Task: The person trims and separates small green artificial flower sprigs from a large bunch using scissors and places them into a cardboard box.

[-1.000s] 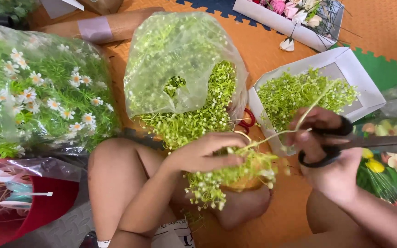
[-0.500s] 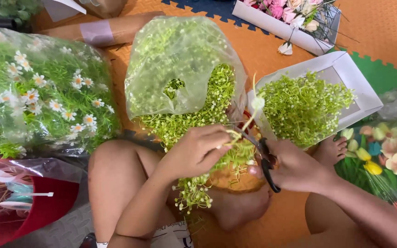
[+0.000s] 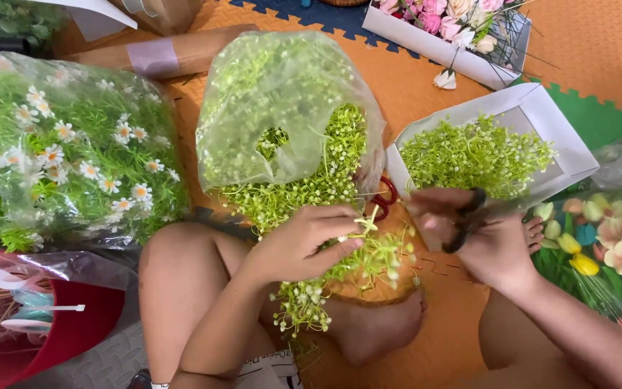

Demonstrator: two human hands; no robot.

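Green sprig bunch (image 3: 340,266) pinched in left hand (image 3: 304,241), right hand (image 3: 484,238) gripping black scissors (image 3: 466,220) beside it, crinkly plastic bag (image 3: 282,115) above, white cardboard box (image 3: 541,115) beyond, orange foam floor (image 3: 412,79)

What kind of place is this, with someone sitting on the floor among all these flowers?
Probably a home or small workshop for making artificial-flower arrangements: foam floor mats, bagged daisies, and a white box of green sprigs.

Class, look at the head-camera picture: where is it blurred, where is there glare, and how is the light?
Head view: the right hand with the black scissors is motion-blurred; the left hand on the green sprig bunch is sharper; soft glare on the plastic bag; lighting even, shadows faint.
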